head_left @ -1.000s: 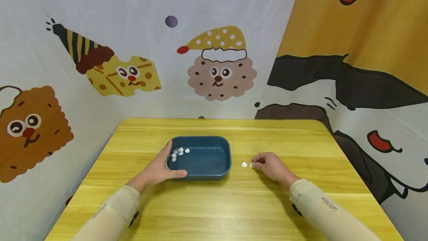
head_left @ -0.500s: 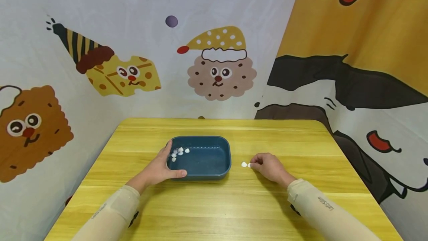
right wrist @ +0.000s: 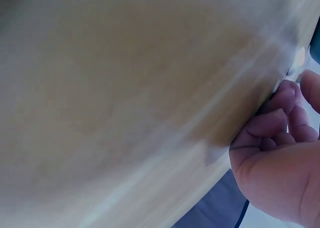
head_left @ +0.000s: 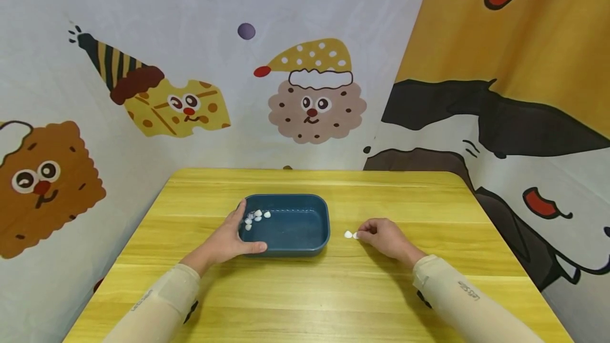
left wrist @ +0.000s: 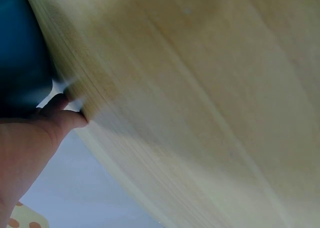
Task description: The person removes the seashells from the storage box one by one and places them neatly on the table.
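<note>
A dark blue rectangular tray (head_left: 290, 233) rests on the wooden table, with several small white shells (head_left: 258, 214) grouped at its left end. My left hand (head_left: 227, 238) grips that end, thumb along the front rim and fingers at the left side. In the left wrist view the hand (left wrist: 30, 143) overlaps the tray's dark wall (left wrist: 22, 53). To the right of the tray, my right hand (head_left: 385, 238) pinches a small white shell (head_left: 356, 235) at the table surface. Another white shell (head_left: 348, 234) lies close on its left. The right wrist view shows curled fingers (right wrist: 265, 125).
The light wooden table (head_left: 305, 295) extends in front of the tray and out to both sides. Behind it hangs a white curtain (head_left: 190, 9) printed with cartoon figures, yellow and dark on the right.
My right hand has shifted slightly left, bringing the pinched shell closer beside the other one, and has stayed there since. The left hand and the tray stand as before.
</note>
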Action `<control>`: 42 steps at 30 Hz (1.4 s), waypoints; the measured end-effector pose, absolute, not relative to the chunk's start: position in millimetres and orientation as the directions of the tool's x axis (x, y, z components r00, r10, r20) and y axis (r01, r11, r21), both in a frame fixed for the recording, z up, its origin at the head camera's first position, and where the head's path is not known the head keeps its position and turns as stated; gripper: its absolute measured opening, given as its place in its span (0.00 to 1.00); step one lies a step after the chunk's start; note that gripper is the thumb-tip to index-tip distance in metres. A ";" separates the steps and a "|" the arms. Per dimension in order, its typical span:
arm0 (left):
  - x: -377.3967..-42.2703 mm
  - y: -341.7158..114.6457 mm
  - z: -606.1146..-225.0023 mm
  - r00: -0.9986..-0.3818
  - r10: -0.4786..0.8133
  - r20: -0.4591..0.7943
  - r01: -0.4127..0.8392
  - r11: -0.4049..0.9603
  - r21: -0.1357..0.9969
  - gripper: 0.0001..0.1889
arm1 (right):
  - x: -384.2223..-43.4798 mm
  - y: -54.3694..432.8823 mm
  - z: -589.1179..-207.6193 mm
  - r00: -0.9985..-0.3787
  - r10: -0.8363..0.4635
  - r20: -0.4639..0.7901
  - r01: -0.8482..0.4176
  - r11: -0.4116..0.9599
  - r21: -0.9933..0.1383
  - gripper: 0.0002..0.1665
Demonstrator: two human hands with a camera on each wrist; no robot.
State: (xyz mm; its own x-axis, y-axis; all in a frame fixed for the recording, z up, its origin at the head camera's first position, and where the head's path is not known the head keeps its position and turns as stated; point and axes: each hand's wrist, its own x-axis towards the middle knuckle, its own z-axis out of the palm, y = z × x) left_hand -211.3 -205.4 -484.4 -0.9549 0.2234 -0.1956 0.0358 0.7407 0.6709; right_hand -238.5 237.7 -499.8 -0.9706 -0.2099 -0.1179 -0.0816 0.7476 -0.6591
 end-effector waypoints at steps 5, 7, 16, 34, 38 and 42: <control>-211.4 -205.7 -484.2 -0.955 0.224 -0.196 0.040 0.748 0.662 0.75 | -243.1 238.0 -497.2 -0.966 -0.217 -0.138 -0.060 0.711 -0.700 0.09; -211.3 -206.3 -484.3 -0.955 0.222 -0.199 0.036 0.749 0.662 0.75 | -245.9 234.9 -492.7 -0.967 -0.212 -0.138 -0.051 0.696 -0.716 0.09; -211.0 -209.5 -486.3 -0.953 0.221 -0.209 0.026 0.745 0.666 0.74 | -263.3 186.8 -452.6 -0.963 -0.249 -0.101 -0.082 0.630 -0.772 0.15; -214.0 -203.6 -484.1 -0.947 0.250 -0.200 0.047 0.727 0.685 0.72 | -257.7 36.0 -441.9 -0.876 -0.479 -0.057 -0.215 0.492 -0.843 0.14; -215.3 -203.4 -485.5 -0.949 0.248 -0.195 0.047 0.723 0.689 0.72 | -261.9 20.6 -444.4 -0.865 -0.493 -0.089 -0.213 0.523 -0.825 0.18; -214.5 -205.5 -486.6 -0.947 0.254 -0.196 0.053 0.726 0.686 0.71 | -265.2 4.4 -449.4 -0.884 -0.457 -0.103 -0.193 0.556 -0.808 0.22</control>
State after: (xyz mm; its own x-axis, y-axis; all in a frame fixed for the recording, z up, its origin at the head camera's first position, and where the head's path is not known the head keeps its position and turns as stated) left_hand -214.5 -205.5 -486.6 -0.9470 0.2545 -0.1960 0.0531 0.7258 0.6859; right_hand -265.2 4.4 -449.4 -0.8837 -0.4566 -0.1027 -0.1933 0.5560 -0.8084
